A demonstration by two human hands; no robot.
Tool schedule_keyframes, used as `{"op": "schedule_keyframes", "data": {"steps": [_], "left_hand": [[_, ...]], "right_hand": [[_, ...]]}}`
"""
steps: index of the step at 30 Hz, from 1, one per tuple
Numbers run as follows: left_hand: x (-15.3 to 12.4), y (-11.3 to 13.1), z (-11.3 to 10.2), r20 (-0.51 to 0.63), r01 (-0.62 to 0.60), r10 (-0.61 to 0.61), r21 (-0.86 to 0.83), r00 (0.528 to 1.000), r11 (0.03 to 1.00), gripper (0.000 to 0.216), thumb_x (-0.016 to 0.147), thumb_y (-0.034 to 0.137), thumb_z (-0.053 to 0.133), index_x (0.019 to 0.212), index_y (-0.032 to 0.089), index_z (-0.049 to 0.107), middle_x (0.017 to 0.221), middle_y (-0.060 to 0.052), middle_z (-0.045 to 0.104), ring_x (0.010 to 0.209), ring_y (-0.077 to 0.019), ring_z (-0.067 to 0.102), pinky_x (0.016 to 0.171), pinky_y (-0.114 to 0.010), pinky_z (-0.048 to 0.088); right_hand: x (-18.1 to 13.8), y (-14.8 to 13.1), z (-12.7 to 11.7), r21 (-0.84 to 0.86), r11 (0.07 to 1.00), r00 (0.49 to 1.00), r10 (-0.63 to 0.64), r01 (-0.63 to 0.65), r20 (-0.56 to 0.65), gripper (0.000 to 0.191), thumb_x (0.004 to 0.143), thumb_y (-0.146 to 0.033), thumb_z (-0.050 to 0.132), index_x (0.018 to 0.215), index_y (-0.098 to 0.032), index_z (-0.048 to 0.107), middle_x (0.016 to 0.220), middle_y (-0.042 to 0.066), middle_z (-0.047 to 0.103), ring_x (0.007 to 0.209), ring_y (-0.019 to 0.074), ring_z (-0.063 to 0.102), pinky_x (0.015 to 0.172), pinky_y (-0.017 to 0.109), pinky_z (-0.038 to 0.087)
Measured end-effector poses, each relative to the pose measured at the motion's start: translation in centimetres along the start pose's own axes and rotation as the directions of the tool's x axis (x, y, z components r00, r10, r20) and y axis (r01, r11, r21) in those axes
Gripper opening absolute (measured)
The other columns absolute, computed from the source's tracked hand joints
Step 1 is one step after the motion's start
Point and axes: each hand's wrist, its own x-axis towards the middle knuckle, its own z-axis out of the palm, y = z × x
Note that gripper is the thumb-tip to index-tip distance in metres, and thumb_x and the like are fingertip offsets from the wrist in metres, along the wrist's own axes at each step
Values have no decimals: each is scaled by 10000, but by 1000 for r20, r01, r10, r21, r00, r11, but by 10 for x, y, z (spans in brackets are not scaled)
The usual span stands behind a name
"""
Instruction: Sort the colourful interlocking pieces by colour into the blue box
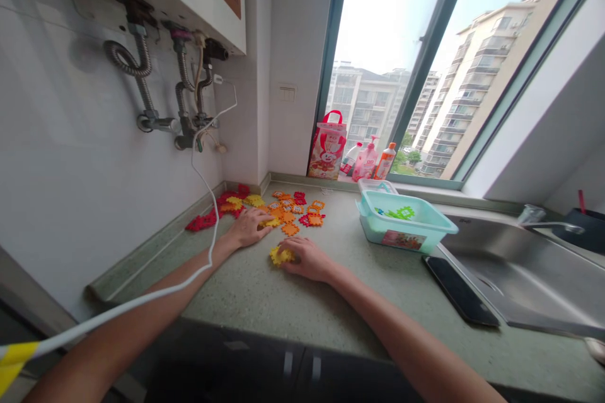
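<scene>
Both hands rest low over the counter among flat, notched plastic building pieces. My left hand (249, 227) has its curled fingers on a yellow building piece (273, 222) at the edge of the orange pile. Closer to the front, my right hand (309, 258) has thumb and fingers closed around a small group of yellow building pieces (278, 256) on the countertop. Orange pieces (290, 228) lie scattered just beyond both hands. Red pieces (201, 221) are heaped to the left, with a few more yellow pieces (254, 200) beside them.
A mint plastic tub (411, 244) holding green pieces stands right of the hands. Beyond it are a black phone (460, 289) and a steel sink (543, 277). A white cable (208, 186) hangs across the left side. Bottles (366, 160) and a red bag (327, 151) line the windowsill.
</scene>
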Motion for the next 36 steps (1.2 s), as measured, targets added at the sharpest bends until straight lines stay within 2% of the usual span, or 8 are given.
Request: {"op": "schedule_keyframes", "data": {"steps": [8, 12, 18, 23, 27, 30, 33, 36], "left_hand": [[0, -3, 0, 2, -17, 17, -51, 1000, 999, 375, 917, 469, 652, 1222, 282, 765, 1241, -79, 731, 1191, -297, 606, 1069, -456, 452], [0, -5, -1, 3, -35, 36, -80, 999, 996, 382, 930, 504, 633, 1208, 283, 771, 1213, -73, 744, 1153, -297, 627, 1050, -455, 467], [3, -7, -1, -34, -50, 46, -149, 998, 988, 403, 938, 525, 619, 1203, 262, 770, 1244, -64, 743, 1191, -294, 620, 1078, -464, 461], [0, -5, -9, -116, -54, 30, -210, 993, 976, 424, 945, 519, 616, 1247, 252, 749, 1301, -70, 717, 1234, -285, 601, 1127, -478, 451], [-4, 0, -14, -112, -84, 58, -236, 992, 968, 406, 927, 487, 657, 1246, 258, 757, 1298, -81, 716, 1249, -290, 602, 1129, -490, 466], [-6, 13, -15, -56, -146, 136, -275, 989, 950, 380, 920, 481, 681, 1236, 289, 767, 1289, -76, 721, 1247, -280, 617, 1126, -483, 477], [-7, 32, -14, 68, -216, 252, -339, 965, 916, 356, 928, 501, 685, 1236, 341, 767, 1282, -52, 733, 1237, -265, 640, 1139, -461, 465], [-9, 45, -12, 162, -267, 354, -399, 921, 877, 345, 963, 490, 651, 1268, 362, 749, 1318, -36, 727, 1276, -251, 633, 1199, -455, 397]], "right_hand": [[-4, 11, -20, -156, 984, 996, -87, 85, -6, 239, 914, -396, 768, 1127, -293, 738, 1116, 41, 738, 1023, 217, 672, 954, 341, 496], [-21, 34, -81, -417, 906, 952, -63, -71, -299, 245, 976, -435, 682, 1157, -283, 748, 1239, 96, 718, 1140, 273, 639, 1041, 427, 440], [-83, 79, -174, -392, 626, 510, 10, -674, -860, 413, 1003, -552, 574, 1214, -224, 711, 1273, 129, 698, 1165, 312, 600, 1000, 434, 400], [-120, 107, -189, -285, 486, 386, 119, -826, -915, 469, 990, -570, 537, 1197, -194, 725, 1166, 165, 707, 1070, 324, 579, 931, 456, 410], [-120, 110, -186, -321, 434, 423, 162, -842, -891, 403, 972, -506, 542, 1046, -193, 784, 1321, 198, 640, 1242, 380, 500, 972, 543, 412], [-98, 95, -175, -402, 532, 506, 59, -745, -860, 324, 976, -404, 540, 1084, -205, 772, 1425, 165, 591, 1374, 370, 437, 1059, 567, 393], [-66, 71, -142, -477, 734, 695, -9, -483, -719, 255, 996, -327, 540, 1087, -236, 760, 1391, 123, 631, 1350, 315, 496, 1098, 514, 418], [-39, 49, -90, -402, 910, 930, -58, -100, -363, 233, 1007, -336, 582, 1166, -269, 739, 1371, 99, 658, 1256, 275, 584, 1084, 470, 479]]}}
